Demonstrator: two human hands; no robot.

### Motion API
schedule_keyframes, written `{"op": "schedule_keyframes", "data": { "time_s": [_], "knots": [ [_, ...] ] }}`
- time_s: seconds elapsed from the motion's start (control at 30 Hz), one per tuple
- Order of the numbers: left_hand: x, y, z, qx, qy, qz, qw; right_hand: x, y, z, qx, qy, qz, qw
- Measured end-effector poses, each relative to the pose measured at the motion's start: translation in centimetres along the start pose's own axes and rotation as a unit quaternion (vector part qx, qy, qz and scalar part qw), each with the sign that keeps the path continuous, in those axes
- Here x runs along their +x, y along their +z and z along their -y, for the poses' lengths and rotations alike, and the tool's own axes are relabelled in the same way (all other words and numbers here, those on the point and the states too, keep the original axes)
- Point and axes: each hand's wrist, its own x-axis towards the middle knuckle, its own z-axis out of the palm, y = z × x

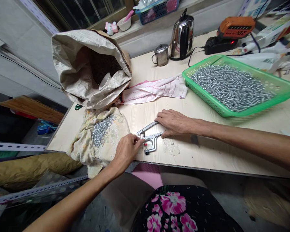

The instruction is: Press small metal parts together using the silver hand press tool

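Silver press pliers (148, 137) lie on the pale wooden table (207, 151) near its front edge. My right hand (175, 122) rests on their handles, fingers curled over them. My left hand (127, 151) pinches a tiny part, too small to name, at the jaws of the pliers. Just left of it, a pile of small metal pieces (101, 130) lies on a patterned cloth (87, 148).
A green basket (280, 96) full of small metal tubes stands at the right. An open paper sack (87, 67) with a white cup sits at the back left, and a pink-white cloth (157, 89) lies beside it. A kettle (182, 37), a metal mug (161, 54) and an orange charger (234, 29) stand behind.
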Motion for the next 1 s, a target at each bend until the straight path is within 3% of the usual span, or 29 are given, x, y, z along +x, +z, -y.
{"op": "schedule_keyframes", "data": {
  "time_s": [0.07,0.13,0.2,0.4,0.83,0.9,1.0],
  "knots": [
    [0.1,0.9,-0.4,0.079,0.132,-0.086,0.984,-0.1,0.2,0.1,0.01,0.005,-0.001,1.0],
    [0.9,2.0,-0.9,0.12,0.219,-0.107,0.962,-0.1,0.2,0.0,0.018,0.006,0.004,1.0],
    [2.1,2.9,-1.4,0.144,0.259,-0.104,0.949,-0.2,0.1,0.0,0.03,0.006,0.017,0.999],
    [4.8,2.9,-2.9,0.162,0.283,-0.067,0.943,-0.8,-1.0,-0.1,0.034,0.052,0.049,0.997],
    [5.1,2.9,-4.0,0.151,0.266,-0.06,0.95,-1.7,-0.2,1.8,0.045,0.089,0.001,0.995],
    [5.2,2.4,-3.5,0.134,0.261,-0.077,0.953,-1.9,-0.4,1.4,0.039,0.08,-0.009,0.996],
    [4.5,1.0,-1.8,0.067,0.249,-0.163,0.952,-2.7,-0.8,1.1,0.037,0.052,-0.058,0.996]
  ]
}}
